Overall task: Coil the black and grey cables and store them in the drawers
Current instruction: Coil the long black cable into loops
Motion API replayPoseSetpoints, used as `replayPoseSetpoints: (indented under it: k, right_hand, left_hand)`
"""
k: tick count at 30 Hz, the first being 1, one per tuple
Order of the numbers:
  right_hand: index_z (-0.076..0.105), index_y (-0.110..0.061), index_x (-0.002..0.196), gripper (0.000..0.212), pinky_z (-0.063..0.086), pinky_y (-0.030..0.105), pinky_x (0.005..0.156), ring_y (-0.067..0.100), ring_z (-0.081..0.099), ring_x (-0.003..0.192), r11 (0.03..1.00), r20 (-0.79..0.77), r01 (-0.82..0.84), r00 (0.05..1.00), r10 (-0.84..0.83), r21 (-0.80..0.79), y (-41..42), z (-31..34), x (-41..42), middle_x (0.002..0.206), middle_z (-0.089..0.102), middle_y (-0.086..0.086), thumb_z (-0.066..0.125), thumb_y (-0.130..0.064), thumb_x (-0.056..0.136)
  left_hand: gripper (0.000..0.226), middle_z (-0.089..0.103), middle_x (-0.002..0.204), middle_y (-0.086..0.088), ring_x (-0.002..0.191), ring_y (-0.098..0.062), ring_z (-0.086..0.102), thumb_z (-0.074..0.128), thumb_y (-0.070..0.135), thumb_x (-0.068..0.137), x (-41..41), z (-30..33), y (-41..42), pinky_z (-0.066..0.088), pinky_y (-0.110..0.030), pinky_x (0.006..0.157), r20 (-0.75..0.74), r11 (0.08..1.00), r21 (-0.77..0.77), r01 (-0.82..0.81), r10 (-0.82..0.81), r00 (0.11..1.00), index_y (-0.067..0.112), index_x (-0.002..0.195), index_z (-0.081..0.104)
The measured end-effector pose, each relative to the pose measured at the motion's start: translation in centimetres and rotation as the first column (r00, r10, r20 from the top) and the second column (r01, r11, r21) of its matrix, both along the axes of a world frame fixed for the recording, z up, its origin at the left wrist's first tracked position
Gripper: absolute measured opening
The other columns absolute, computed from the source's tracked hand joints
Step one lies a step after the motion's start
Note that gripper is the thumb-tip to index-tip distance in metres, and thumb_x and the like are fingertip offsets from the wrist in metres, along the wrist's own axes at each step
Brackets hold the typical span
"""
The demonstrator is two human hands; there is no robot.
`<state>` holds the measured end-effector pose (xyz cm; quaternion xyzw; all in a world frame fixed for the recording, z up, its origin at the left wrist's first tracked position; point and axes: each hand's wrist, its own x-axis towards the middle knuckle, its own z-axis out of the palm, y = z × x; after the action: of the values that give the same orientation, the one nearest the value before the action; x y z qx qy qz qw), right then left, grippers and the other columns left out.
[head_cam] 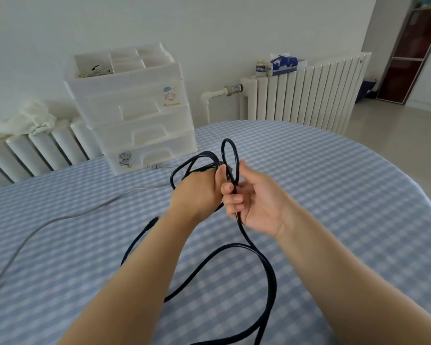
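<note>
Nearest the camera, the slack of the black cable (266, 267) lies in 1 wide loop on the checked worktop (334, 195), running up from the near edge to the hands; its free plug end rests on the cloth just left of the left forearm. Above that loop, the right hand (254, 202) has its grip clenched around the cable, fingers curled about the strand as it feeds a fresh upright loop toward the bundle. Touching it on the left, the left hand (197, 192) grasps the gathered turns of the same cable, which fan out past its knuckles. Coiling of the black cable is in hand and looks partway done, since a good length is still uncoiled on the cloth. The next move likely calls for laying the new loop against the turns in the left grip, then sliding the right hand down the slack for another length, watching that the loose loop does not twist or snag. Left of the hands, the grey cable (35, 227) trails uncoiled across the cloth, well apart from the bundle, toward the far side. Beyond the hands stands the white drawer unit (137, 113), all 3 drawers appearing closed, so 1 must be pulled open before storing.
</note>
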<state>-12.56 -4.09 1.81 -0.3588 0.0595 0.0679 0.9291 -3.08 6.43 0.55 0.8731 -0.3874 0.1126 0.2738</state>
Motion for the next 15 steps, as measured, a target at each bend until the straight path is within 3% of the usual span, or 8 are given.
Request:
replayPoseSetpoints:
  k: [2,4,7,11,13,15]
  right_hand:
    - [0.055,-0.013,0.105,0.019,0.032,0.018,0.047,0.007,0.039,0.051,0.993,0.033,0.026,0.999,-0.023,-0.111,0.1,0.1,-0.2,0.071,0.055,-0.001,0.05,-0.03,0.097]
    - [0.057,-0.005,0.098,0.014,0.034,0.019,0.045,0.008,0.043,0.048,0.931,0.022,0.105,0.994,-0.104,-0.349,0.4,0.1,-0.2,0.063,0.058,0.002,0.052,-0.018,0.097]
    - [0.057,-0.002,0.091,0.022,0.036,0.021,0.042,0.01,0.045,0.043,0.68,0.012,0.155,0.978,-0.21,-0.717,0.4,0.2,-0.3,0.056,0.062,0.004,0.051,-0.022,0.099]
    - [0.062,-0.006,0.089,0.028,0.036,0.021,0.041,0.007,0.047,0.042,0.419,0.073,0.188,0.959,-0.275,-0.888,-0.3,0.1,-0.4,0.063,0.069,0.003,0.056,-0.032,0.096]
    - [0.063,-0.006,0.087,0.026,0.03,0.019,0.038,0.007,0.043,0.041,0.488,0.057,0.212,0.948,-0.312,-0.847,-0.5,0.1,-0.3,0.063,0.066,0.004,0.057,-0.03,0.095]
    - [0.063,-0.005,0.087,0.022,0.022,0.018,0.036,0.007,0.035,0.039,0.661,-0.008,0.218,0.947,-0.322,-0.718,-0.8,0.0,0.0,0.06,0.06,0.006,0.055,-0.023,0.095]
  left_hand:
    - [0.056,0.057,0.062,-0.003,0.06,-0.019,0.054,0.018,0.044,0.102,0.4,0.2,-0.2,0.035,-0.029,0.051,-0.127,0.999,0.042,0.005,0.001,0.992,0.014,0.067,0.049]
    - [0.061,0.055,0.06,-0.005,0.059,-0.02,0.052,0.017,0.048,0.101,0.8,0.2,-0.1,0.04,-0.032,0.057,-0.23,0.996,0.075,0.054,-0.035,0.973,0.012,0.062,0.046]
    - [0.066,0.049,0.056,-0.005,0.055,-0.018,0.047,0.014,0.049,0.101,0.8,0.4,0.1,0.041,-0.033,0.063,-0.278,0.981,0.14,0.131,-0.088,0.957,0.01,0.057,0.043]
    - [0.067,0.049,0.055,-0.002,0.057,-0.017,0.048,0.01,0.049,0.1,0.4,0.3,-0.1,0.042,-0.036,0.068,-0.271,0.974,0.189,0.127,-0.073,0.96,0.012,0.058,0.046]
    - [0.068,0.051,0.057,-0.002,0.06,-0.018,0.05,0.009,0.05,0.1,0.1,0.0,-0.1,0.045,-0.039,0.07,-0.278,0.979,0.169,0.118,-0.068,0.958,0.012,0.063,0.05]
    - [0.07,0.053,0.057,-0.002,0.059,-0.018,0.052,0.008,0.051,0.099,-0.5,-0.2,-0.1,0.047,-0.04,0.069,-0.272,0.981,0.145,0.127,-0.084,0.959,0.01,0.068,0.055]
